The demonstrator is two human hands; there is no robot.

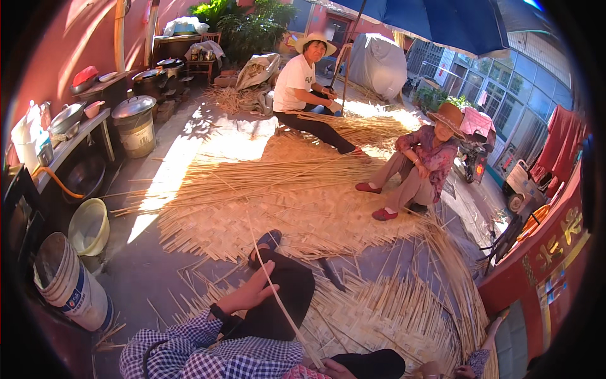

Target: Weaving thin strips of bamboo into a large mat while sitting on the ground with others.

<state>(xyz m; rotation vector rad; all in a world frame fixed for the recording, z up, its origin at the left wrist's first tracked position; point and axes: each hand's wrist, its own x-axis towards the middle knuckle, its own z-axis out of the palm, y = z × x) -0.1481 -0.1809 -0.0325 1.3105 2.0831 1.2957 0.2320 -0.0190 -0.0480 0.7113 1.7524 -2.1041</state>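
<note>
Grip: a long thin reed strip point(273, 292) is touched by the left hand point(252, 292), fingers loosely spread over the raised knee, the strip passing across the fingertips and not visibly pinched. The right hand point(334, 366) is seen only in part at the lower edge, near the strip's lower end; whether it is closed on the strip cannot be told.

Item: the strip is run from the lower edge up past the knee and the dark shoe point(265, 243) toward the woven reed mat point(303, 215) spread over the ground.

Work done, as judged: a wide central field of the mat is already plaited tight, and a second woven section point(379, 309) is laid at the person's right.

Work left, as judged: loose strip ends point(240, 180) are fanned out unwoven along the far edge and along the right-hand border point(454, 271), so the edges are not yet closed; the weaving is taken to be well advanced but unfinished.

Also present: two seated people in straw hats, one in a white shirt point(297, 79), one in a patterned blouse point(432, 155), on the far side of the mat; a blue umbrella point(442, 22); a white bucket point(69, 284); a yellow-green basin point(88, 226); a lidded metal drum point(136, 126).
</note>
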